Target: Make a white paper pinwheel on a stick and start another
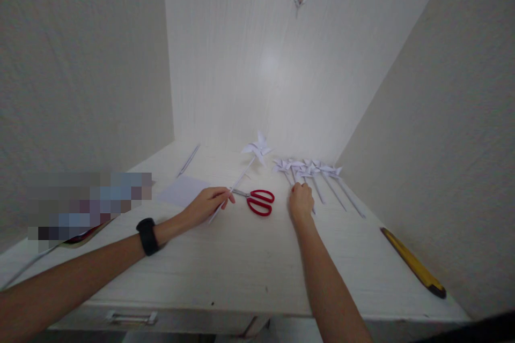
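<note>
My left hand (209, 204), with a black band on its wrist, is closed on the stick of a white paper pinwheel (257, 149). The stick slants up and away from my fingers, and the pinwheel's blades point toward the back wall. To the right, several more white pinwheels (332, 171) lie in an overlapping row with their sticks toward me. My right hand (301, 201) is closed over the stick of a pinwheel at the left of that row; its fingertips are partly hidden. Between my hands lie red-handled scissors (261, 202), their blade tips by my left fingers.
A sheet of white paper (181, 190) lies behind my left hand, with thin white sticks (188, 161) beyond it. A yellow utility knife (412, 262) rests by the right wall. A pixelated object (96, 209) and a cable (28, 265) are at left. Walls enclose the white table (241, 273).
</note>
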A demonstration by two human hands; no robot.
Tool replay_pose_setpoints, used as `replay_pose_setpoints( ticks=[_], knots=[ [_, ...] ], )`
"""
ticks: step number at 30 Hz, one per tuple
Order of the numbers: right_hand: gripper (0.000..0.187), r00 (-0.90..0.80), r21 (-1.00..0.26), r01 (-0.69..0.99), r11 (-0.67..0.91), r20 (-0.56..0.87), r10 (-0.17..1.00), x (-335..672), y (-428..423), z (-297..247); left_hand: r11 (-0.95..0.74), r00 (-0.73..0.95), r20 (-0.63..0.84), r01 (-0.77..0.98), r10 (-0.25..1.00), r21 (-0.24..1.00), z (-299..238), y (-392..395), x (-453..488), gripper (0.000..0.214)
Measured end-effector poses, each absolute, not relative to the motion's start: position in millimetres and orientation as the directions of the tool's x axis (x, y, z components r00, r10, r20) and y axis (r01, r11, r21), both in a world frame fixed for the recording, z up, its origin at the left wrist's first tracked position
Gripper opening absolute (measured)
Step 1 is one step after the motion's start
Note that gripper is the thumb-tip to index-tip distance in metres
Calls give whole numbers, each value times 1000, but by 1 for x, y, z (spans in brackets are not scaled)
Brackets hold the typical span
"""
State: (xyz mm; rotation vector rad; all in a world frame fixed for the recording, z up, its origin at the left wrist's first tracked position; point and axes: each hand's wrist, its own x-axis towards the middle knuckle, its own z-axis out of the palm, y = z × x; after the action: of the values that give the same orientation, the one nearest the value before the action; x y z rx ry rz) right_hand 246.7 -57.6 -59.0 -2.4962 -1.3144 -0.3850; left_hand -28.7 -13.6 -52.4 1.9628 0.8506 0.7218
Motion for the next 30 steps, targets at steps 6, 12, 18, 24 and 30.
replay_pose_setpoints(
  ticks=[6,12,18,24,30],
  knots=[
    [33,513,-144,854,-501,399,760,254,-56,-61,-409,599,165,298,784,863,-53,-14,-27,39],
    [37,436,-155,899,-409,390,811,249,-50,-61,-394,596,158,288,787,873,-52,-15,-28,39],
    [34,421,-95,905,-416,349,837,246,-52,-60,-399,595,161,294,787,868,-53,-15,-28,38],
    [39,456,-87,886,-456,355,816,250,-55,-61,-398,590,158,301,791,867,-53,-14,-27,40],
    [35,534,-110,838,-535,371,760,252,-58,-59,-403,613,146,305,777,863,-53,-14,-28,40]
  ],
)
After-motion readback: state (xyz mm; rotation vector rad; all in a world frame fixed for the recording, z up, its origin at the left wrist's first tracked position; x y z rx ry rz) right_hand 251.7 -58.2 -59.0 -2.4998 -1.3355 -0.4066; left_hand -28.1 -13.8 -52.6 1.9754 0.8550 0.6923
